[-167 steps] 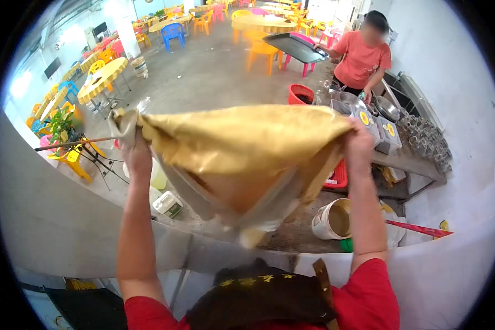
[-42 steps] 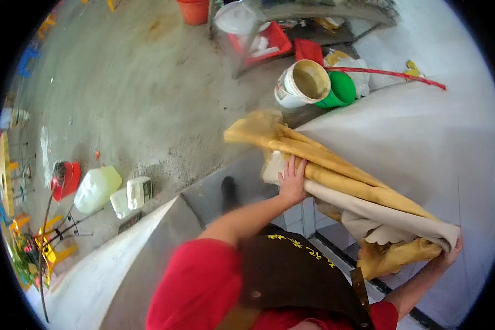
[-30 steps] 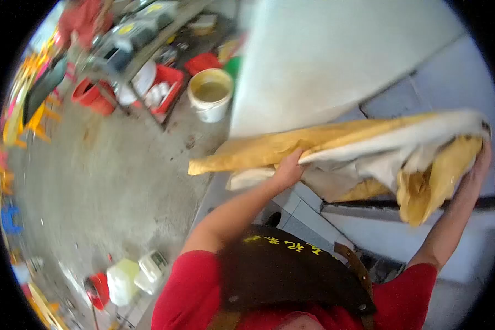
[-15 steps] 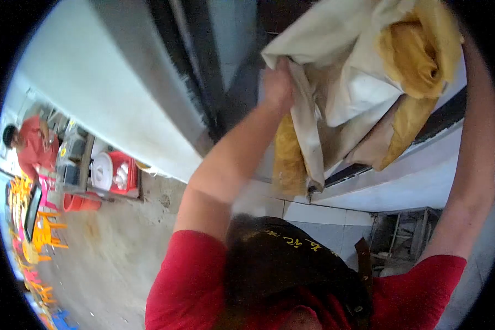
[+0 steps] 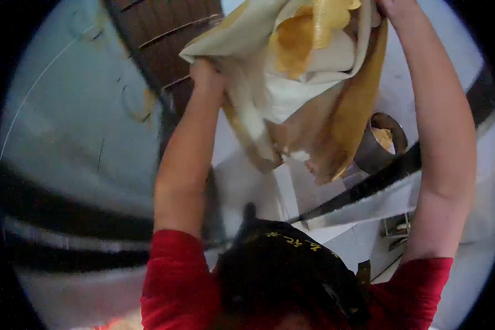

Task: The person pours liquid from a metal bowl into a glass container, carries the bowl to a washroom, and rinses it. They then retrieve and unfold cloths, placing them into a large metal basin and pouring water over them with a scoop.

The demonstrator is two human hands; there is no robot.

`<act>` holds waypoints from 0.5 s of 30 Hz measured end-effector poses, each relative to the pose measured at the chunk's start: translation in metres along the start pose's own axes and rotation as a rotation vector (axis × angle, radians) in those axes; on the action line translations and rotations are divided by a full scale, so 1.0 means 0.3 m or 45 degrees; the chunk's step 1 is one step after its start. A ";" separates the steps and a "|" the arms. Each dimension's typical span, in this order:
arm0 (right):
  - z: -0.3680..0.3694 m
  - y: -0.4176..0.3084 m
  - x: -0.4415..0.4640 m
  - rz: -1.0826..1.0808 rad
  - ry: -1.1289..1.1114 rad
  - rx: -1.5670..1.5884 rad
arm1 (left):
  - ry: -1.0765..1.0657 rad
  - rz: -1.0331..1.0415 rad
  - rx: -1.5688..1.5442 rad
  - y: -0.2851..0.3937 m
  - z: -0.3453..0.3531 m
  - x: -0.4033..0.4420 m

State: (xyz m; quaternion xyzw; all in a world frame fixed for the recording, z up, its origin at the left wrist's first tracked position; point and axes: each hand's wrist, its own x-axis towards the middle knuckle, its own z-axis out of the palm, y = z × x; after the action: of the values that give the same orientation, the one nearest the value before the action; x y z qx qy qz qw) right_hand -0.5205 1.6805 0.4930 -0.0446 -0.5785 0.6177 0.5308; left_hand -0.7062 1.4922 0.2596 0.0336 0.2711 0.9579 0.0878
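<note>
My left hand (image 5: 206, 80) is closed around the left edge of a large, thick cream cloth (image 5: 253, 49) with yellow-brown stained sides. At the top of the head view, my right hand (image 5: 389, 6) grips its far right edge; the fingertips are partly cut off by the frame. The cloth hangs between both hands in loose folds, its ragged lower end off the floor. In its upper middle shows a glossy golden-yellow patch (image 5: 294, 41); I cannot tell whether it is a separate thing or part of the cloth.
A metal pot (image 5: 363, 157) with something yellowish inside stands right of the cloth's lower end. Dark brown slats (image 5: 176, 36) rise at the upper left beside a pale tiled wall (image 5: 77, 121). A dark-edged sill (image 5: 341, 203) crosses below. A small rack (image 5: 396, 225) sits lower right.
The view has swung round; the room with the person in red and the orange chairs has left it. The cloth, held in both hands, has moved left in view, and the pot now shows.
</note>
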 end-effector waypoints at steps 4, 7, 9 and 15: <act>0.044 0.243 0.202 0.080 0.099 0.009 | -0.198 -0.092 -0.049 -0.044 -0.039 0.259; -0.030 0.362 0.310 0.196 0.040 0.102 | -0.131 -0.227 0.043 -0.100 0.004 0.383; -0.050 0.433 0.363 0.222 0.162 0.054 | -0.144 -0.178 0.041 -0.144 0.052 0.418; -0.271 0.646 0.692 0.276 0.226 0.153 | -0.303 -0.288 0.011 -0.369 0.297 0.618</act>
State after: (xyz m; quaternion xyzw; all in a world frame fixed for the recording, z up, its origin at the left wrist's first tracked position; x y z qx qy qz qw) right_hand -0.6729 1.9266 0.4349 -0.1295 -0.4831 0.6985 0.5119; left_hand -0.8619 1.6653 0.2804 0.1165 0.2651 0.9300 0.2263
